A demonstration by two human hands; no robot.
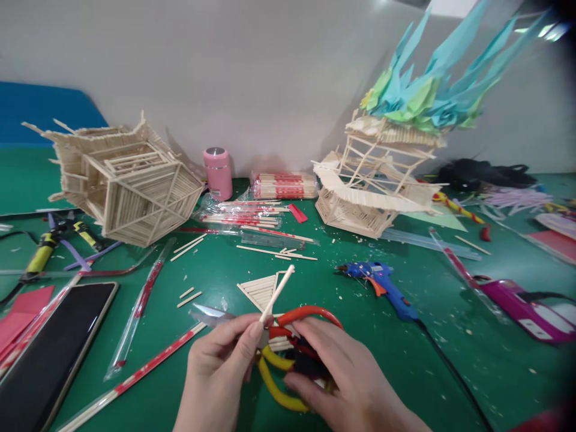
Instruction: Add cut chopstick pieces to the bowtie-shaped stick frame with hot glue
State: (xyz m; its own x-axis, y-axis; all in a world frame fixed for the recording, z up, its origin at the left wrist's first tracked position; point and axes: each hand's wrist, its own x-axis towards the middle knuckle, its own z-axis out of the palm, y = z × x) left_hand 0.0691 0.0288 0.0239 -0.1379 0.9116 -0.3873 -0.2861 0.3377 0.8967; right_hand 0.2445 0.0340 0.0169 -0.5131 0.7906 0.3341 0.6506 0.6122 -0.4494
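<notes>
- The left hand (216,366) pinches a thin stick (278,293), its length slanting up and away to the right.
- The right hand (346,378) grips the scissors (288,342), blades pointing left, just under the stick.

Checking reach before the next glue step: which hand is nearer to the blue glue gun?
Right. The right hand rests on the scissors just below and left of the blue glue gun. The left hand, pinching a wooden stick, sits farther left.
</notes>
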